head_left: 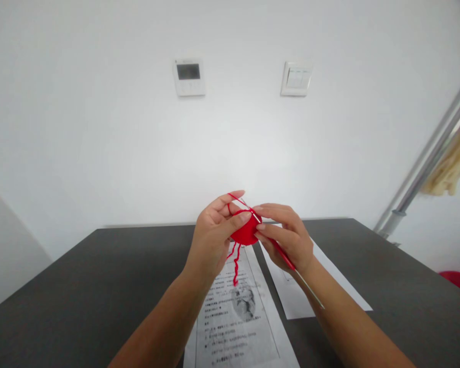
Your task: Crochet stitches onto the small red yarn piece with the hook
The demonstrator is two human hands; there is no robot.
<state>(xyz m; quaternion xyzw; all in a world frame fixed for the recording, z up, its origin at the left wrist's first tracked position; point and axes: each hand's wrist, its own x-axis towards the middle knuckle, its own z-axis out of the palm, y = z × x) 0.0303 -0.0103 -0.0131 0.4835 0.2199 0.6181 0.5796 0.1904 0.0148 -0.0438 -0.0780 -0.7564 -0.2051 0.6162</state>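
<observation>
Wall [230, 133], broad, plain and white, fills most of what we see, and below it spreads a dark grey tabletop [99, 286]. A silvery metal pole [425, 167] slants down the right side, with a pale yellow cloth [450, 166] near it. On the table, beneath our forearms, lie a white paper sheet printed with dark text and an oval picture [237, 332] and, just right of it, a second, mostly blank white paper sheet [291, 301]. Our left hand [214, 225] and right hand [291, 232] meet above the first sheet's far end. Behind them the wall carries a square white panel with a dark screen [189, 79] and a white switch plate [296, 79]. Between our hands sits a rounded piece of red yarn-work [245, 234], raised off the table. Our left thumb presses its face, pinching its left side; the index finger stretches upward, well apart from the thumb, with yarn across it. Our right fingers close around a slim hook with a red grip and silvery ends [282, 254], thumb and index tips touching the piece's right edge. Smallest, crinkled red yarn tails [236, 266] dangle below, over the printed page.
</observation>
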